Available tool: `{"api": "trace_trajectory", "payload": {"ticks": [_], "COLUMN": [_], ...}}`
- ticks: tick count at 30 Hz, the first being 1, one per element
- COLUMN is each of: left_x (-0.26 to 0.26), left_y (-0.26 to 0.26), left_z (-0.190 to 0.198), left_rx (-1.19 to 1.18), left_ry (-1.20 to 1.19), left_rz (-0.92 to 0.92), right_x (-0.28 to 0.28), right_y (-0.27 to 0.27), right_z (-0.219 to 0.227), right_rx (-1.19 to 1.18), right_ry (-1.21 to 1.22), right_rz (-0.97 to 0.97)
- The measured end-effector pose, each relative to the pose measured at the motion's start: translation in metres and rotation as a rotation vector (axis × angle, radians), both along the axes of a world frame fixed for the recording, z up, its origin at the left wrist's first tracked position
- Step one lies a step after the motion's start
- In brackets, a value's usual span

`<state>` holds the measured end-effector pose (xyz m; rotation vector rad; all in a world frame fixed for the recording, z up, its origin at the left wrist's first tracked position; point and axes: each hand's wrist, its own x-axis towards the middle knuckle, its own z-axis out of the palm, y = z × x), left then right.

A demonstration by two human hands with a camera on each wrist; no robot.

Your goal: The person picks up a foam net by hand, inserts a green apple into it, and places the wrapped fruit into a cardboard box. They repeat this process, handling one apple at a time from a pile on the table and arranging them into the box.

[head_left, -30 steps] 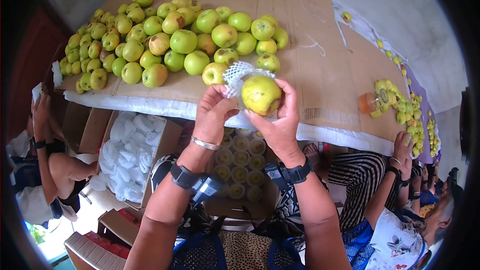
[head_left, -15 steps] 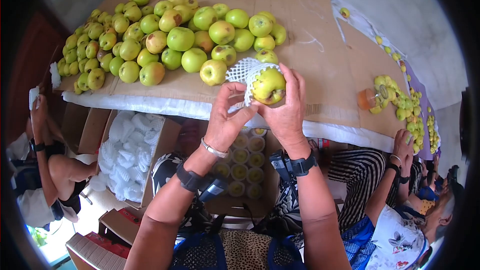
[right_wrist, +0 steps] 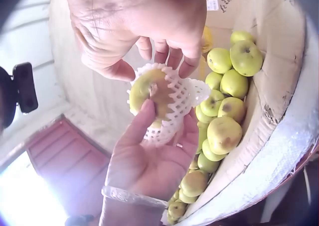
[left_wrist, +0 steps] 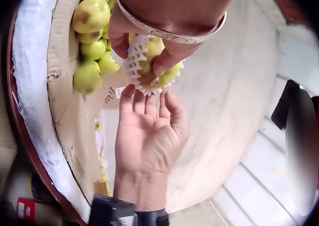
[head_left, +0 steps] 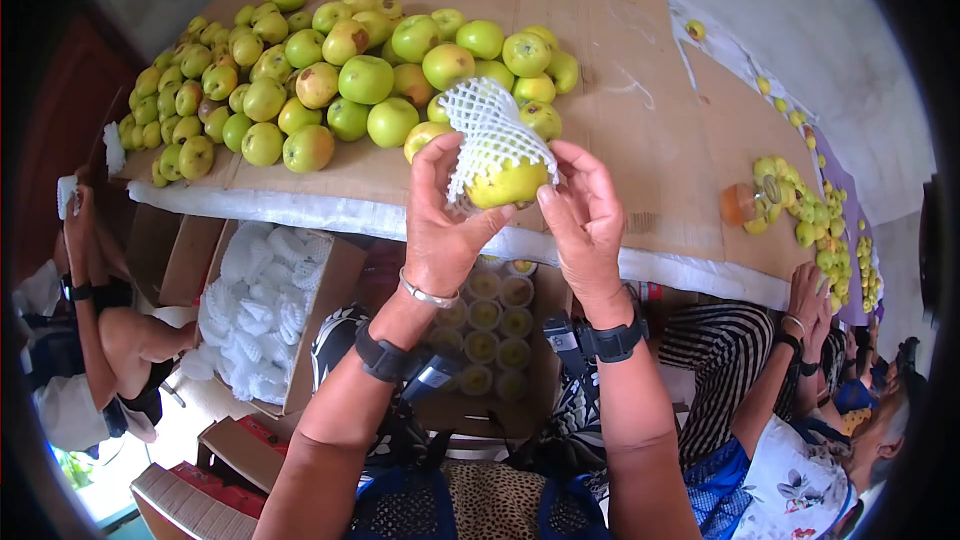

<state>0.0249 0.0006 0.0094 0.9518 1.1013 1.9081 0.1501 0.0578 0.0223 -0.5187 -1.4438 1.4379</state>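
Left of hands: apple pile [head_left: 330, 70] covers the far-left bench [head_left: 660, 130], packed fruit to fruit, no way through at surface level.
Ahead of hands: nearest pile apples sit just behind the netted apple [head_left: 505, 180]; little room to push forward.
Right of hands: bare cardboard, open pass out to the small apple cluster [head_left: 790, 205] and the orange-lidded jar [head_left: 738, 205] by the right edge.
Below hands: carton of netted apples [head_left: 485, 325] under the bench edge, top open.
Lower left: box of foam nets [head_left: 265, 315], top open, reachable from above.
Far left: seated person [head_left: 100, 330] blocks that side.
Lower right: another person's arm [head_left: 790, 340] rises to the bench edge.
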Motion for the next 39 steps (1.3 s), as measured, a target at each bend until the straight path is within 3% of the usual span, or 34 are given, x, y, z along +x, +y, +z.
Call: {"api": "trace_trajectory", "payload": {"ticks": [3, 9, 12, 19, 21, 26, 27, 29, 31, 33, 36, 39], "left_x": [0.007, 0.008, 0.017, 0.011, 0.008, 0.002, 0.003, 0.005, 0.004, 0.002, 0.001, 0.002], "left_y": [-0.004, -0.001, -0.002, 0.007, 0.006, 0.007, 0.006, 0.006, 0.006, 0.003, 0.004, 0.001], "left_z": [0.008, -0.003, -0.005, -0.012, -0.012, -0.013, -0.013, -0.009, -0.012, -0.013, -0.014, -0.009], "left_rx": [-0.017, -0.01, 0.017, 0.032, 0.026, 0.007, 0.001, 0.024, 0.022, -0.044, -0.02, 0.001], "left_ry": [-0.293, -0.151, -0.222, -0.311, -0.335, 0.027, 0.117, 0.093, 0.055, 0.211, 0.56, 0.814], "left_rz": [-0.151, -0.177, -0.135, -0.064, -0.058, 0.052, 0.076, 0.103, 0.101, 0.128, 0.275, 0.349], "right_x": [0.006, 0.007, 0.007, -0.001, -0.003, -0.002, -0.003, -0.004, -0.003, -0.005, -0.011, -0.01], "right_y": [0.002, 0.004, 0.001, -0.009, -0.01, -0.01, -0.01, -0.009, -0.008, -0.009, -0.008, -0.008], "right_z": [-0.003, -0.006, -0.002, 0.002, 0.0, 0.0, -0.003, -0.01, -0.007, -0.005, -0.013, -0.015], "right_rx": [0.019, 0.24, 0.217, 0.557, 0.531, 0.5, 0.359, 0.078, 0.166, 0.211, -0.01, -0.033], "right_ry": [-0.06, -0.251, -0.278, -0.372, -0.389, -0.427, -0.325, -0.126, -0.204, -0.31, -0.235, -0.145], "right_rz": [-0.074, -0.316, -0.331, -0.249, -0.232, -0.221, -0.185, -0.114, -0.156, -0.223, -0.127, -0.113]}}
